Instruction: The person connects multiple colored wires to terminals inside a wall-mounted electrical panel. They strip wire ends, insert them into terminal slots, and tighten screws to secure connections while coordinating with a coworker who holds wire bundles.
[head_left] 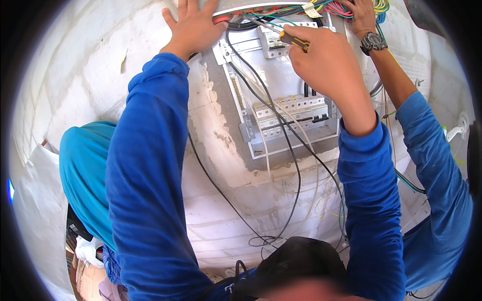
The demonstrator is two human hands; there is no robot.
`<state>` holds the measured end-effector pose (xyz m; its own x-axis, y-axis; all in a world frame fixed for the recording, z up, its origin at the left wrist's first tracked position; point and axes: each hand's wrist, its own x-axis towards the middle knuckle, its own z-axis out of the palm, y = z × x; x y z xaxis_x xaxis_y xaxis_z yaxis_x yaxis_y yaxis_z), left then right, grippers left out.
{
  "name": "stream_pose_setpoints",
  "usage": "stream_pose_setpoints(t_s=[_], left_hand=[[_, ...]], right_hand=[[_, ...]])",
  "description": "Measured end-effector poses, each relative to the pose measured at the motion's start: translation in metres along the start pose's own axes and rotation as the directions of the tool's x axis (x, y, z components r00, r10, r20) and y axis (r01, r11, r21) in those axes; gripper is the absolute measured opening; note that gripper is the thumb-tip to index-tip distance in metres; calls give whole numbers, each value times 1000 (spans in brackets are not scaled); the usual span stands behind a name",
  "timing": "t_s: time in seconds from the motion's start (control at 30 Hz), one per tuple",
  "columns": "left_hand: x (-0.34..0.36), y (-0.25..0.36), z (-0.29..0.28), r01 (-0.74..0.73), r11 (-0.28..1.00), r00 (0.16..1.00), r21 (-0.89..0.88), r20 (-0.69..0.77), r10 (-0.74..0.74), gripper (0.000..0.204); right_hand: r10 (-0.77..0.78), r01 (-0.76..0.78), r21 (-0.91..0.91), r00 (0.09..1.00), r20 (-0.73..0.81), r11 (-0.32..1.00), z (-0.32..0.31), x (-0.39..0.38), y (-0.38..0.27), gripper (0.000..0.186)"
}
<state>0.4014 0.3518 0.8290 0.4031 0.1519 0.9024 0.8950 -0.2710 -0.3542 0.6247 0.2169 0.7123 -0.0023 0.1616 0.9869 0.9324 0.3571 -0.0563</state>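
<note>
A: Hands?
B: Right hand (326, 62): fingers gripping black-and-yellow screwdriver (295, 41), by upper white metal electrical box (288, 76). Left hand (195, 30): fingers spread, upper-left edge.
A: Progress?
B: White breakers (296, 109) mounted; black cable (299, 174) dangling, so wiring looks unfinished.

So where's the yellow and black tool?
In the head view, the yellow and black tool is near the top, right of centre, in the person's right hand, in front of the upper white breakers.

Smooth plastic breakers (312, 110), rough wall (241, 193)
</note>
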Motion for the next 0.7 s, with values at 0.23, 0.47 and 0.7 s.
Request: stream_pose_setpoints(t_s=[0.23, 0.47, 0.7], left_hand=[[-4, 4, -6, 2, 999, 998, -33, -63, -4, 88], [0, 12, -24, 46, 998, 998, -51, -44, -49, 90], [1, 21, -26, 55, 998, 998, 0, -15, -55, 96]], right_hand=[[-145, 150, -169, 989, 37, 974, 9, 21, -6, 35], [-240, 263, -313, 965, 110, 913, -14, 33, -32, 35], [-125, 362, -525, 893, 432, 770, -33, 54, -71, 20]])
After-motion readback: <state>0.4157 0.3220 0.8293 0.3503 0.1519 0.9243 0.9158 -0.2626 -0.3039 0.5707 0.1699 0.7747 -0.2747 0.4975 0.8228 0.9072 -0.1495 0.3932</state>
